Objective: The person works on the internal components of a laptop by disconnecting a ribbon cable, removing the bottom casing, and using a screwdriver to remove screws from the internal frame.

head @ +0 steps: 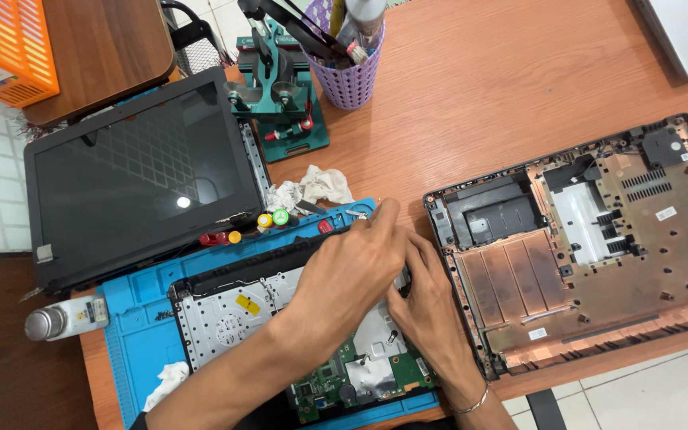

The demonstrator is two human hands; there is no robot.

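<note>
Under both hands lies an opened laptop base (pixel 280 318), its silver plate and green circuit board showing, resting on a blue work mat (pixel 141 318) on the wooden desk (pixel 471 87). The left hand (pixel 348 271) crosses over the base with its fingers (pixel 384 216) stretched to the far edge; whether they pinch anything I cannot tell. The right hand (pixel 431 306) presses just beside it, fingers curled down onto the base, grip hidden. Beyond the fingertips sit a crumpled tissue (pixel 312 188) and coloured screwdriver handles (pixel 272 219). Right of the fingers lies a detached bottom cover (pixel 591 247); left and beyond, the dark screen panel (pixel 137 175).
</note>
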